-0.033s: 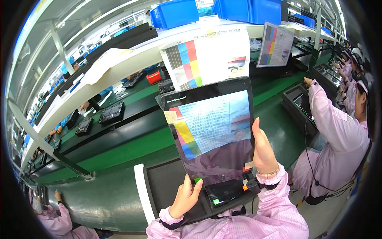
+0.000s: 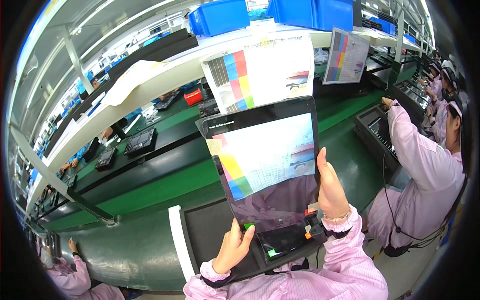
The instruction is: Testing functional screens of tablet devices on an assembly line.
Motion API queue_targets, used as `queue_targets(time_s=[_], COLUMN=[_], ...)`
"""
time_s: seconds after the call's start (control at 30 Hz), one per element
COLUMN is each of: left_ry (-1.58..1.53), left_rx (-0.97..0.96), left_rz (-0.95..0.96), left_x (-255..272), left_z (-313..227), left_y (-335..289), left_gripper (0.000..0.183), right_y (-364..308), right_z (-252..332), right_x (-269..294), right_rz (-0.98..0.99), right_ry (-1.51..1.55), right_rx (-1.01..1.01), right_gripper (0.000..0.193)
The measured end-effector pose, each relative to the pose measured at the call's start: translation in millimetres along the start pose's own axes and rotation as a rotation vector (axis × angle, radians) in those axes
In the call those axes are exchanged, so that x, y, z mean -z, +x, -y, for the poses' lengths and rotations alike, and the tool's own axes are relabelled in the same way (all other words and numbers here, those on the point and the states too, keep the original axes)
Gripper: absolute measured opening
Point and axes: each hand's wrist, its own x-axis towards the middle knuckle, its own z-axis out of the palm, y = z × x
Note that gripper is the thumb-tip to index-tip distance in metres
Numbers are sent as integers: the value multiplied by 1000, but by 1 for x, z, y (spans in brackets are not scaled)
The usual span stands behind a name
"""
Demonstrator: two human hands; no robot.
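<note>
I hold a black tablet (image 2: 272,202) tilted up in front of me. My left hand (image 2: 233,248) grips its lower left corner, thumb on the front next to a green sticker. The right edge rests in my right hand (image 2: 331,190), thumb pointing up along it. A live camera picture of the colour chart sheet (image 2: 270,75) behind it fills the upper part of the tablet's screen. Below, a second dark tablet (image 2: 285,242) with green and orange stickers lies in a black tray (image 2: 197,225), partly covered by the held tablet and my right sleeve.
Blue bins (image 2: 220,19) stand on the white shelf (image 2: 180,65) ahead. Another colour chart (image 2: 346,56) hangs at the right. Devices (image 2: 140,142) lie along the green conveyor line (image 2: 175,175). A co-worker in pink (image 2: 420,160) reaches over a black tray at the right.
The picture on the tablet's screen has turned much brighter, washing out the chart's text. My hands and the tablet stay in place.
</note>
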Motion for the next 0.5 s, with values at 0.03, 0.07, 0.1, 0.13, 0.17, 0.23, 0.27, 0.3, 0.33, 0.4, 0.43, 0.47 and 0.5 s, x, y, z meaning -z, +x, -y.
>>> queue_targets(time_s=[0.03,0.07,0.1,0.13,0.17,0.23,0.27,0.3,0.33,0.4,0.43,0.47,0.5], left_ry=[7,14,15,27,40,57,73,79,152,187,197,74,-52], left_rx=[-5,-11,-11,-20,-29,-53,-79,-74,-99,-96,-85,-113,-145], left_rz=[5,11,8,6,3,-8,-15,-31,-46,-76,-103,-147,-181], left_x=[1,1,1,2,3,4,5,8,11,15,17,19,21], left_z=[0,1,1,2,2,-2,-5,-7,-10,-7,-1,6,2], left_y=[0,0,0,-1,-1,0,1,2,3,3,2,3,6], left_gripper=[32,32,32,32,32,32,31,31,32,39,39,41,43], right_y=[0,0,0,0,-1,-2,-2,-3,-3,-8,-10,-13,-14], right_z=[0,-1,-1,-1,-1,-3,-4,-7,-11,-16,-19,-25,-31], right_x=[0,0,0,0,0,0,-1,-2,0,-6,-10,-8,-5], right_rz=[0,-6,-8,-5,5,23,29,41,73,45,4,41,59], right_ry=[0,5,12,13,19,25,46,69,63,51,35,65,55], right_rx=[0,-3,-7,-8,-11,-17,-14,-15,-11,-33,-49,-108,-127], right_gripper=[60,60,60,60,59,58,57,56,53,51,50,47,47])
